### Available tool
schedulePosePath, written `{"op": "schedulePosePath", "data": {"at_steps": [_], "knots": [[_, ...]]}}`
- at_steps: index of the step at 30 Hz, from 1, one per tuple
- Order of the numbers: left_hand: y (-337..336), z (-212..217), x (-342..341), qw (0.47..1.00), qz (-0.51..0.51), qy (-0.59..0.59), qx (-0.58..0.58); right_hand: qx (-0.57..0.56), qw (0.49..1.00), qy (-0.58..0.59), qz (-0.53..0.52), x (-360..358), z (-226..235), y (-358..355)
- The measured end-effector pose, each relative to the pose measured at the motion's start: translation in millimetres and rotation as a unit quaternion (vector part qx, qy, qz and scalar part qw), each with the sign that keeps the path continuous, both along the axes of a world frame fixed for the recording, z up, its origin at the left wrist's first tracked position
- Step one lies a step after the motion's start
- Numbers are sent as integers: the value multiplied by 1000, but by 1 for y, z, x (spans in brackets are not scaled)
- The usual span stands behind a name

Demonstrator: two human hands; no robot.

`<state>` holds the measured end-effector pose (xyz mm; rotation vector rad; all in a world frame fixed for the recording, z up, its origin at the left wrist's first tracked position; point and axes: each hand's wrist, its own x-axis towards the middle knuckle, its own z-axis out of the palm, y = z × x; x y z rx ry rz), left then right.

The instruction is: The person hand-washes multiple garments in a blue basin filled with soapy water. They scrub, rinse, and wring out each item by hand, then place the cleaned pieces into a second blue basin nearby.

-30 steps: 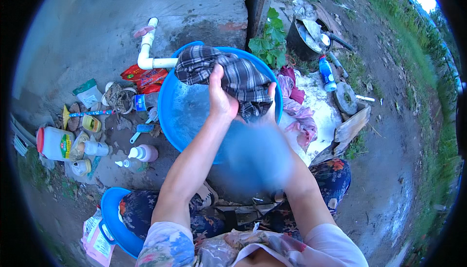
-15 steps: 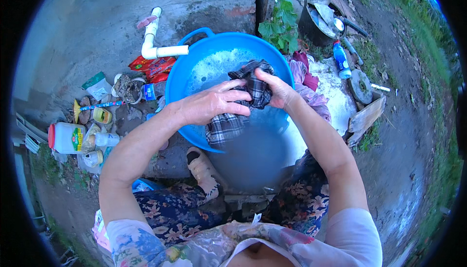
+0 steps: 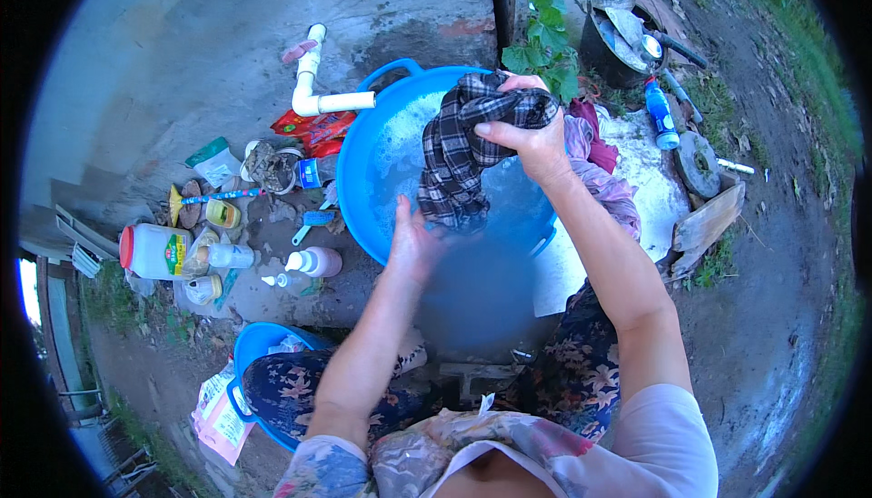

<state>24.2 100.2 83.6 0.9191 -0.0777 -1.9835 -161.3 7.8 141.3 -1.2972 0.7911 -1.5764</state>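
A dark plaid cloth [image 3: 463, 148] hangs wet over a big blue wash basin [image 3: 363, 176] with soapy water. My right hand [image 3: 531, 139] grips the cloth's upper end and holds it above the basin's far side. My left hand [image 3: 413, 244] is at the basin's near rim, fingers closed around the cloth's lower end. Both forearms come up from the lower edge, over my flowered trousers.
A white pipe with a tap [image 3: 313, 76] juts from the wall at the left. Bottles, a white jug [image 3: 154, 251] and brushes lie left of the basin. A smaller blue tub [image 3: 250, 348] sits by my left knee. More wet clothes [image 3: 604, 180] lie at the right.
My right hand has lifted the plaid cloth up and toward the far rim. My left hand has slid down to its lower end near the front rim.
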Motion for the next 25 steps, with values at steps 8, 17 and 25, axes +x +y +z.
{"op": "schedulePosePath", "data": {"at_steps": [8,17,25], "knots": [[-41,5,0,951,271,-63,-136,147,977,-102,120,-8,-1,18],[-42,79,-15,595,243,-547,-537,426,822,-290,241,7,-16,17],[-40,120,-21,301,-11,-625,-720,430,824,-205,309,12,-19,8]]}}
